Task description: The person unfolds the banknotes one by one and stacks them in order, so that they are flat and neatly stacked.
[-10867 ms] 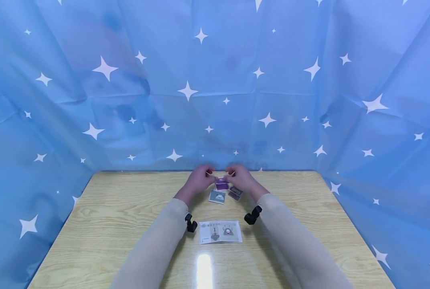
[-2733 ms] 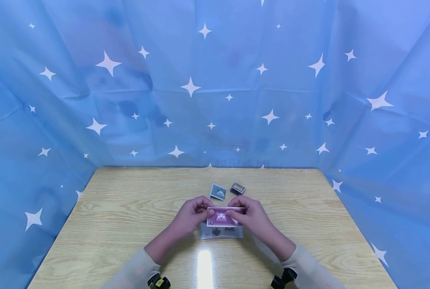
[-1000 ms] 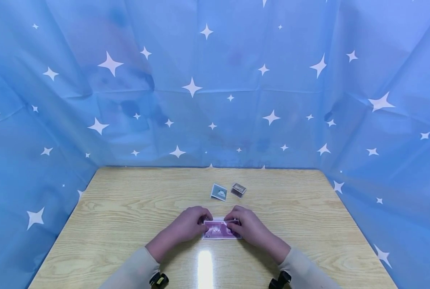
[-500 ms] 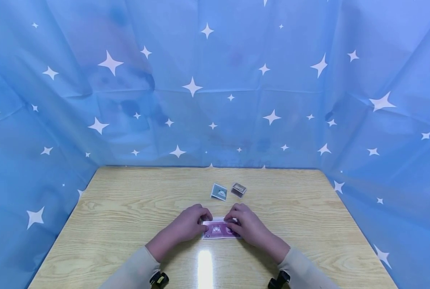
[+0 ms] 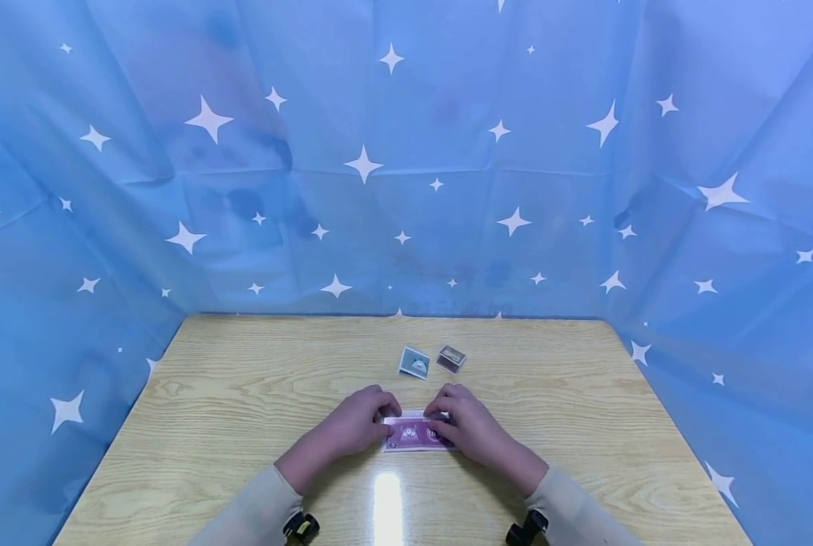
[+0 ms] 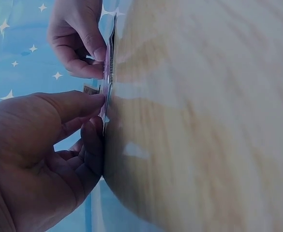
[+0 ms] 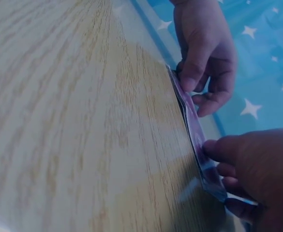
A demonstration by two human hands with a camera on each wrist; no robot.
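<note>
A purple play banknote (image 5: 412,437) lies flat in front of me, on top of a pale note (image 5: 412,414) whose far edge peeks out behind it. My left hand (image 5: 354,426) holds the left end, thumb on the face and fingers bent at the far edge. At the other end my right hand (image 5: 471,426) does the same, thumb over the printed figure. In the right wrist view, the stacked notes (image 7: 192,121) form a thin layer low on the tabletop, slightly bowed. The left wrist view shows both thumbs pressing on this layer, seen nearly edge-on.
Behind the hands lie a folded grey-green note (image 5: 414,364) and, to its right, a folded brown note (image 5: 451,358). The wooden table (image 5: 243,356) ends at a blue curtain (image 5: 406,189) with white stars. A light reflection shines near the front.
Since the earliest frame, the purple note came forward from the back, unfolded, and was laid over the pale note. Over the last second both hands have stayed almost still.
</note>
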